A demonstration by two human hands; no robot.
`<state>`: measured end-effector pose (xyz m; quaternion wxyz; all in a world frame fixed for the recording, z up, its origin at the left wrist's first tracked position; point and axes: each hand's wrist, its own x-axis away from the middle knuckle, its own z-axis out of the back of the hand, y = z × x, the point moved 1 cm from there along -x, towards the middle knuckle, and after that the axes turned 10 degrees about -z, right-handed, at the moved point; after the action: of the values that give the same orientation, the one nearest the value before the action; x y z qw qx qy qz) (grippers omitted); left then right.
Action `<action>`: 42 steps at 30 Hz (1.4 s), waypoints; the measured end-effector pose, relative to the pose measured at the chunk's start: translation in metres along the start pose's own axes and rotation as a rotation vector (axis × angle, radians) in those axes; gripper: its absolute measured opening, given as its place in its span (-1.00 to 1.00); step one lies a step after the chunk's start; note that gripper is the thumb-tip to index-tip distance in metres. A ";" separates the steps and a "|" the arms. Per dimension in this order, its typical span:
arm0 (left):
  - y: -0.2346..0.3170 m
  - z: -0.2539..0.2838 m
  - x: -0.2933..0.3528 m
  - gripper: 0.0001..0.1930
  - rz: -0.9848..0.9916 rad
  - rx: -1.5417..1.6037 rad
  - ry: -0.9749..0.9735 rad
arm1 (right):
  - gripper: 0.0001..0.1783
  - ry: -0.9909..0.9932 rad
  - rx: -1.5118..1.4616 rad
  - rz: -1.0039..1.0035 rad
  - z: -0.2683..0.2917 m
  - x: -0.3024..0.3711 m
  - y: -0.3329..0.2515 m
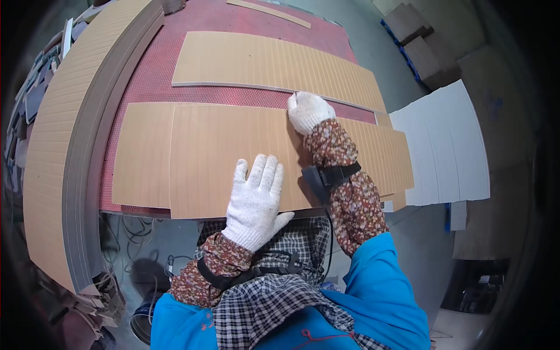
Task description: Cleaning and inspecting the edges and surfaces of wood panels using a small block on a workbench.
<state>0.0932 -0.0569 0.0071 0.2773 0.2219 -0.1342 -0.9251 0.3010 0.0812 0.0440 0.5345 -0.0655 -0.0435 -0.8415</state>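
Note:
A light-brown wood-look panel (224,137) lies before me on a red textured tabletop (143,76). Beneath it, panel parts stick out on the left (140,157) and, with grooves, on the right (382,160). My left hand (255,201), in a white knit glove, rests flat near the top panel's near edge, fingers stretched out. Gloved too, my right hand (310,112) is curled closed at the far edge of that panel; whatever its fingers may hold is hidden. Just beyond it lies a second grooved panel (262,61), a strip of red between the two.
A tall stack of similar panels (87,128) stands along the left side. White sheets (446,146) jut out at the right end. A narrow strip (268,11) lies at the far edge. Cables (137,230) hang below the table; brown stacks (420,52) stand at the far right.

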 end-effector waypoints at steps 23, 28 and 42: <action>-0.001 -0.004 0.000 -0.02 -0.001 -0.021 0.042 | -0.60 0.062 -0.153 -0.027 -0.045 0.259 0.052; 0.000 0.000 -0.003 -0.06 -0.001 -0.008 0.061 | -0.66 0.153 -0.215 0.051 -0.043 0.260 0.048; -0.002 -0.002 -0.001 -0.03 0.002 -0.026 0.014 | -0.69 0.124 -0.054 0.111 -0.044 0.185 0.029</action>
<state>0.0939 -0.0544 0.0051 0.2821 0.2247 -0.1204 -0.9249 0.2474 -0.1025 0.0300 0.5801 -0.0299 0.0164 -0.8138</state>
